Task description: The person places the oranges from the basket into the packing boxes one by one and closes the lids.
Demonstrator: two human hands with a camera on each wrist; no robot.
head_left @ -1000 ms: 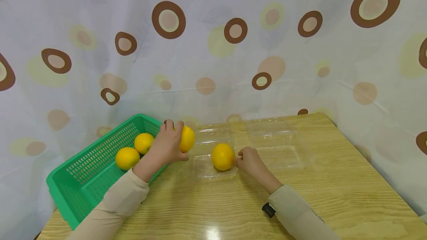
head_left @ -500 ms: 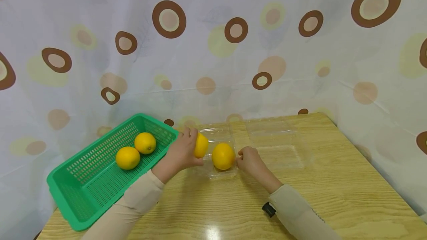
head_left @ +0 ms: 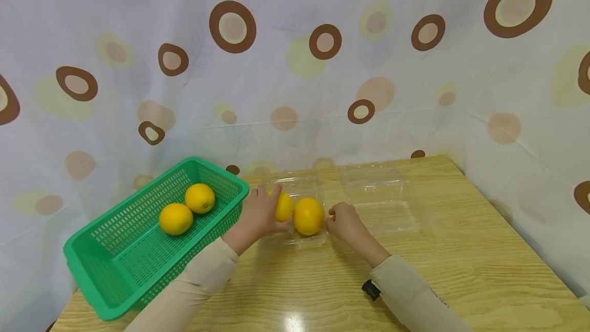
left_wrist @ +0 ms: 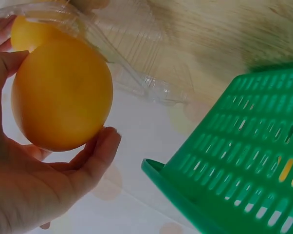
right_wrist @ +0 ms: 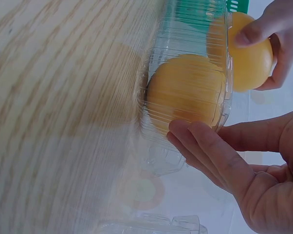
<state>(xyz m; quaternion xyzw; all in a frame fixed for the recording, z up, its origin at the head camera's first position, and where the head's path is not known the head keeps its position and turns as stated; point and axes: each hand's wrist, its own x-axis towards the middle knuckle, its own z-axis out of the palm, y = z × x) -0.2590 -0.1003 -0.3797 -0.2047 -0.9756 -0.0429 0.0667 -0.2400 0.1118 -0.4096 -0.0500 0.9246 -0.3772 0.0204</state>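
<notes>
Now, left hand [head_left: 259,216]: it is clamped on one orange [head_left: 284,206], fingers and thumb around it.
Held orange: at the left part of the clear container [head_left: 297,242], just beside a second orange [head_left: 308,216] which sits inside; if it touches the bottom, I cannot tell.
Right hand [head_left: 348,225]: it pinches the right wall of this container.
Green basket [head_left: 138,219]: to the left on the wooden surface [head_left: 322,291], two more oranges [head_left: 176,219] inside.
Other container [head_left: 387,214]: clear also, to the right.
</notes>
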